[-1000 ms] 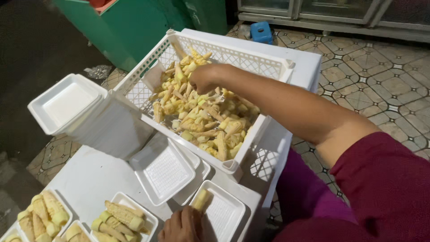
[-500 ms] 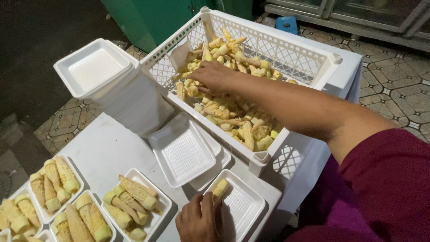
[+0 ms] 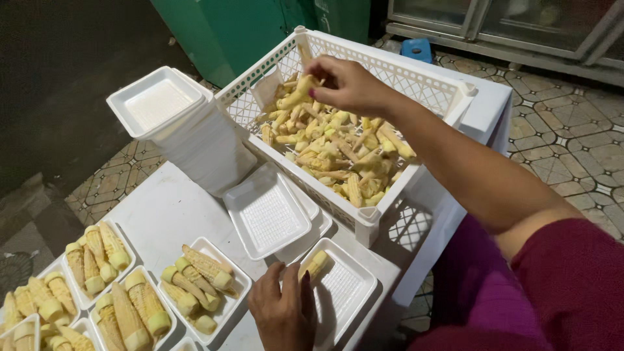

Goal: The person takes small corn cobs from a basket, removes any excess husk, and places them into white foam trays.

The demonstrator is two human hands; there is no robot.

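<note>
Baby corn (image 3: 296, 93) pinched in right hand (image 3: 348, 83) fingers above white crate (image 3: 448, 97); left hand (image 3: 283, 312) fingers closed on corn piece (image 3: 314, 265) in foam tray (image 3: 344, 292) on desk (image 3: 172, 208).

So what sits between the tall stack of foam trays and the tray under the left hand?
In the head view, a few loose empty foam trays lie there, beside the crate.

From my feed the crate (image 3: 416, 78) looks like hard white plastic, a smooth lattice with a slight sheen. Just left of it, the tray stack (image 3: 195, 140) reads as matt white foam, and the loose tray (image 3: 268, 211) in front of the crate has a ribbed floor. The baby corn (image 3: 338, 153) inside looks pale and bumpy. The floor tiles (image 3: 572, 130) right of the crate seem glazed, a bit worn.
</note>
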